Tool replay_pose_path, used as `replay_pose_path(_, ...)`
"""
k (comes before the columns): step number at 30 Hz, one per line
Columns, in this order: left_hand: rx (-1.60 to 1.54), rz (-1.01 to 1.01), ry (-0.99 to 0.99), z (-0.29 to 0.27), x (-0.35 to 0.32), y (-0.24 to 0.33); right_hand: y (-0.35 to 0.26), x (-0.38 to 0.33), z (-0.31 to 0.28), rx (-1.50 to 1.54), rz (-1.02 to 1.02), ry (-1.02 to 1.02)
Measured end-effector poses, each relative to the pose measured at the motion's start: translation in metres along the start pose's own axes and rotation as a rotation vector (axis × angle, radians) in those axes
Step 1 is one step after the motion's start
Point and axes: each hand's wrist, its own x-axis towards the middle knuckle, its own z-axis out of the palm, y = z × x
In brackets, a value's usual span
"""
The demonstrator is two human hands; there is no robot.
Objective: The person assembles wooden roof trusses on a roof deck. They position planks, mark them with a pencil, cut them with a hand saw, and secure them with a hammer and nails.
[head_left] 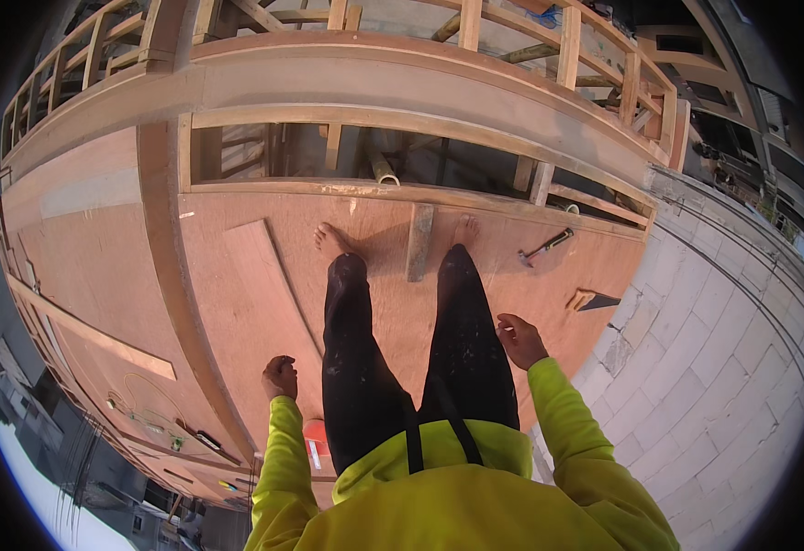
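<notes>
My left hand [280, 377] hangs beside my left leg above the reddish plywood deck [374, 225]. Its fingers are curled in, and whatever they might hold is hidden. Next to my right thigh is my right hand [521, 341], its fingers loosely bent and apart, with nothing in it. Between my bare feet lies a short wooden board [419, 243]. A claw hammer [545, 248] rests on the plywood beyond my right hand. Nearer the deck's right edge lies a handsaw [593, 299] with a wooden handle. A long plywood strip [264, 275] lies ahead of my left hand.
Ahead, a timber frame [420, 190] surrounds a long opening with poles below. A raised wooden beam [168, 220] crosses the left side. On the right, past the deck's edge, stands a pale block wall [686, 340]. A red object [316, 432] is partly hidden by my left leg.
</notes>
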Motion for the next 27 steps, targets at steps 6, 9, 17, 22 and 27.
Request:
replay_pose_path(6,0.174,0.116,-0.012,0.127,0.108,0.052,0.066,0.148,-0.038,-0.007,-0.049,0.042)
replay_pose_path(9,0.411,0.221,0.017,0.176,0.177,0.037,0.106,0.249,-0.039,-0.109,-0.113,0.037)
replay_pose_path(17,0.804,0.389,0.077,0.256,0.295,0.037,0.112,0.471,-0.028,-0.268,-0.272,0.134)
replay_pose_path(22,0.882,0.228,0.159,0.27,0.345,0.029,0.089,0.559,0.014,-0.409,-0.284,-0.022)
replay_pose_path(27,0.919,0.22,0.166,0.273,0.368,0.02,0.083,0.597,0.04,-0.524,-0.263,-0.106)
